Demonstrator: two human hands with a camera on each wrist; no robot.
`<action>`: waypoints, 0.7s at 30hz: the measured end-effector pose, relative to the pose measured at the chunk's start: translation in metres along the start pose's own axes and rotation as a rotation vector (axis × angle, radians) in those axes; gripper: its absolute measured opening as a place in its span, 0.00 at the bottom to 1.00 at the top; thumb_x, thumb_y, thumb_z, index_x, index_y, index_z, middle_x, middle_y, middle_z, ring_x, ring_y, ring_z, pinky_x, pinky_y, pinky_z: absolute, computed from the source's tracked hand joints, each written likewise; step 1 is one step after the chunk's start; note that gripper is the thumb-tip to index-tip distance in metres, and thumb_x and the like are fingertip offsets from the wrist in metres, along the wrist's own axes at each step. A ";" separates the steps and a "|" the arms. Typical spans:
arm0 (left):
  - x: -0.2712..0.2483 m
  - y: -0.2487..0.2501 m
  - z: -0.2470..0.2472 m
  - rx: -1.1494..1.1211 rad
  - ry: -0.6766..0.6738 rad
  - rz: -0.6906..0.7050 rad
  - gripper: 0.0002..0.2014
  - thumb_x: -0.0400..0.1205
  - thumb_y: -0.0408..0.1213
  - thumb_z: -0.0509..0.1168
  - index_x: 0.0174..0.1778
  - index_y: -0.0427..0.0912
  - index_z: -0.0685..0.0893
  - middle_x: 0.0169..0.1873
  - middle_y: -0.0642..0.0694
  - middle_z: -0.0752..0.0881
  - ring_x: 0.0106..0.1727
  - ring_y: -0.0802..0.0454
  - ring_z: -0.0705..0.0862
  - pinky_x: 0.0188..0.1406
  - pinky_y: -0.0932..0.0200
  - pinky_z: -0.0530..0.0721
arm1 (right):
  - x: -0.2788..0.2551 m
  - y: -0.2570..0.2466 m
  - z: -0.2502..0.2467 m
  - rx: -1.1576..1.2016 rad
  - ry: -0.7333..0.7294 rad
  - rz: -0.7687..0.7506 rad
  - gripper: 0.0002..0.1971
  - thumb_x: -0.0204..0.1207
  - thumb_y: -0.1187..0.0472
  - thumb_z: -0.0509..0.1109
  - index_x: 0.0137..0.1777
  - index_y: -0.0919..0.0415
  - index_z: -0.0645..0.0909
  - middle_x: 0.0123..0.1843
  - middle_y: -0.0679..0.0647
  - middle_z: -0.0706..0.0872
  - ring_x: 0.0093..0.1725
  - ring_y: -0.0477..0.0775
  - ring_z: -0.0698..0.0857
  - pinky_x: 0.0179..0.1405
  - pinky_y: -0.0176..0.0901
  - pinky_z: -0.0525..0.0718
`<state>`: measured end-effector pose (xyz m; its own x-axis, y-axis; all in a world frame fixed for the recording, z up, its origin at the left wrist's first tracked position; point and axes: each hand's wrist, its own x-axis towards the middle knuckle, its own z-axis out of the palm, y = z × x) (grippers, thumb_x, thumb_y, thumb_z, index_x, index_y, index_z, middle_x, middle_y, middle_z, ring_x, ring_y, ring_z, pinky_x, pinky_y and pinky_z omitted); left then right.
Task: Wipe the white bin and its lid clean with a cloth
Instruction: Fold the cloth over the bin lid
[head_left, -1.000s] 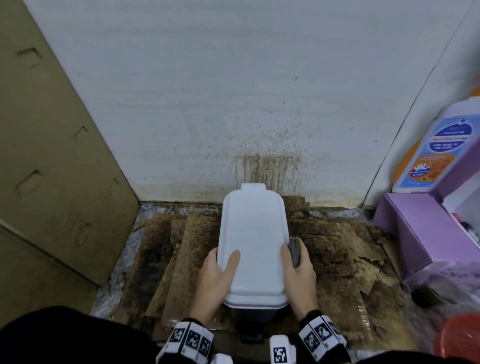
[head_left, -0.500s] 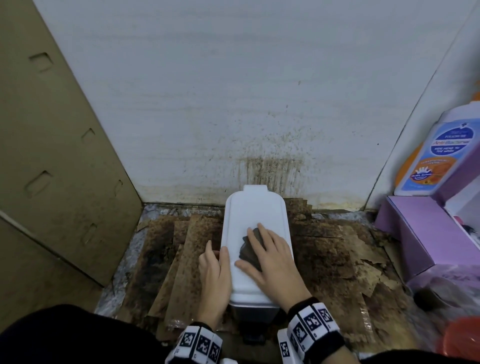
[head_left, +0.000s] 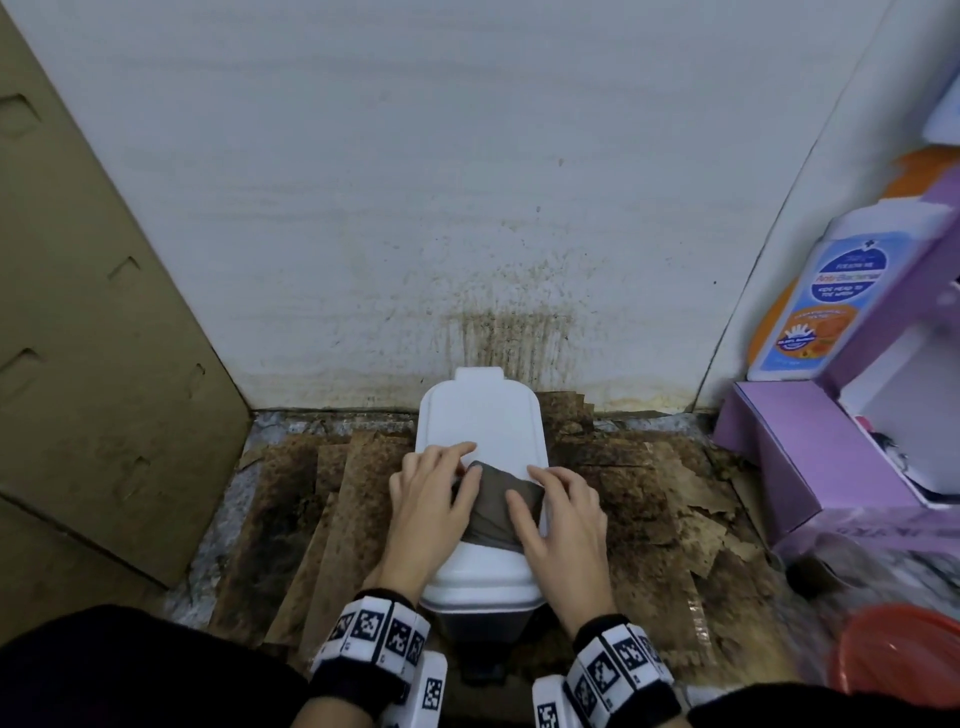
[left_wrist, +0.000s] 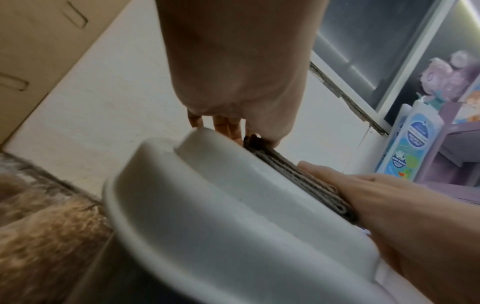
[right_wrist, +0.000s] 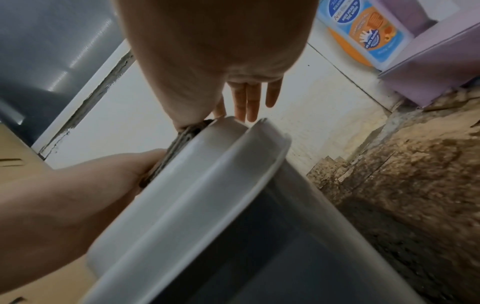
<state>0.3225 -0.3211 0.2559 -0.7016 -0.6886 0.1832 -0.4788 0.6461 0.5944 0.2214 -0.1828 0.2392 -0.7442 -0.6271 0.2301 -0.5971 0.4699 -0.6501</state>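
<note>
The white bin's lid (head_left: 483, 415) is closed, and the dark grey body (right_wrist: 285, 257) shows below it. A folded grey-brown cloth (head_left: 493, 506) lies on the near half of the lid. My left hand (head_left: 436, 493) lies flat on the lid's left side, its thumb on the cloth's left edge. My right hand (head_left: 563, 514) lies flat on the right side with its thumb and fingers on the cloth. In the left wrist view the cloth (left_wrist: 298, 176) is pressed between both hands and the lid (left_wrist: 207, 205). The right wrist view shows straight fingers (right_wrist: 249, 102) over the lid's edge (right_wrist: 207, 174).
The bin stands on stained cardboard sheets (head_left: 322, 519) against a spattered white wall. A brown cardboard panel (head_left: 104, 364) leans at the left. At the right stand a purple box (head_left: 810, 457) and a soap bottle (head_left: 826, 306). A red round thing (head_left: 904, 660) lies at the lower right.
My right hand brought the cloth from the lid's right side onto its top. My left hand moved from the lid's left edge onto the top, and both hands now press the cloth.
</note>
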 end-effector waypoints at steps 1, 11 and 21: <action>0.002 0.000 0.001 0.035 -0.014 0.004 0.15 0.91 0.52 0.55 0.73 0.61 0.77 0.60 0.60 0.77 0.64 0.56 0.69 0.63 0.55 0.65 | -0.001 0.001 -0.002 -0.020 0.010 -0.007 0.19 0.82 0.40 0.66 0.68 0.45 0.80 0.66 0.43 0.76 0.68 0.45 0.72 0.70 0.44 0.68; -0.004 0.012 0.000 0.018 -0.090 0.097 0.02 0.91 0.46 0.55 0.57 0.59 0.69 0.53 0.59 0.75 0.55 0.56 0.73 0.57 0.56 0.71 | -0.001 0.001 -0.010 0.158 -0.113 0.043 0.11 0.81 0.44 0.68 0.57 0.45 0.73 0.52 0.41 0.75 0.55 0.43 0.73 0.56 0.38 0.76; -0.004 0.072 0.006 -0.507 -0.053 -0.011 0.02 0.93 0.42 0.53 0.55 0.54 0.67 0.48 0.49 0.82 0.43 0.61 0.85 0.37 0.61 0.84 | 0.014 0.001 -0.064 0.458 -0.146 0.079 0.10 0.85 0.49 0.66 0.63 0.46 0.71 0.49 0.47 0.87 0.43 0.39 0.87 0.35 0.30 0.81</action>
<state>0.2875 -0.2701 0.2928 -0.7300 -0.6683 0.1430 -0.1789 0.3888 0.9038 0.1913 -0.1507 0.2882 -0.7121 -0.6970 0.0847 -0.3230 0.2181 -0.9209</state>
